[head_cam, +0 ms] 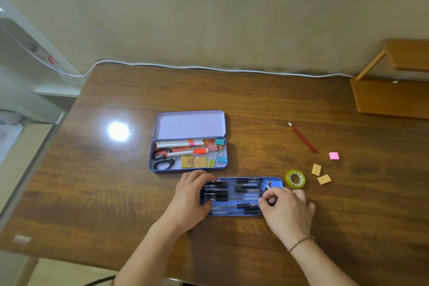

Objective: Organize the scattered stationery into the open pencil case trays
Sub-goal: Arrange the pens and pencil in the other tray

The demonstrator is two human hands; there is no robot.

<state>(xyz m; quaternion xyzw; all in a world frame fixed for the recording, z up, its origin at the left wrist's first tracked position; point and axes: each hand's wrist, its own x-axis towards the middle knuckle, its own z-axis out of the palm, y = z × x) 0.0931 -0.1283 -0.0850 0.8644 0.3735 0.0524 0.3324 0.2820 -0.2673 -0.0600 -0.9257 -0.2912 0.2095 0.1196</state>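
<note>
Low in the middle of the frame, a blue tray (pixel 241 196) lies on the table (pixel 116 193), its long axis running left to right; black-capped pens (pixel 232 193) inside lie along the same axis. The left hand (pixel 190 195) grips the tray's left end with curled fingers. The right hand (pixel 286 210) covers the right end, fingers curled, apparently pinching a pen end, though blur hides it. Above, the lilac pencil case (pixel 189 141) sits open, lengthwise left-right. At right lie a red pencil (pixel 303 137) pointing upper left, a tape roll (pixel 295 178), two tan erasers (pixel 320 174) and a pink eraser (pixel 334 155).
</note>
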